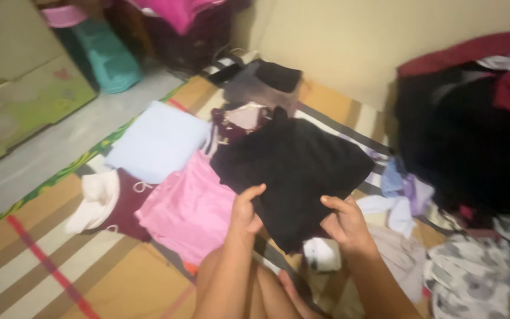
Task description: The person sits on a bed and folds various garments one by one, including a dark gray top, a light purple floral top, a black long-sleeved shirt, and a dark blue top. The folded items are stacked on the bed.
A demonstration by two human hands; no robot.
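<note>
Black garment [293,171] is gripped at its near edge by left hand [244,214] and right hand [345,223], both pinched on the cloth, held over the striped mat [48,260]. Folded already, as judged: pink piece [190,210], pale blue piece [159,140]. Dark heap [467,147] at right looks unsorted. Farther back, a flat green carton [19,100], a teal bag [104,56]. No labels legible.

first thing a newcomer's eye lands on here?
The black garment at centre, held at its near edge by the left hand and right hand, each grip shut on the cloth. Next, the folded pink garment and pale blue one left of it on the striped mat, and the dark heap of clothes at right.
</note>
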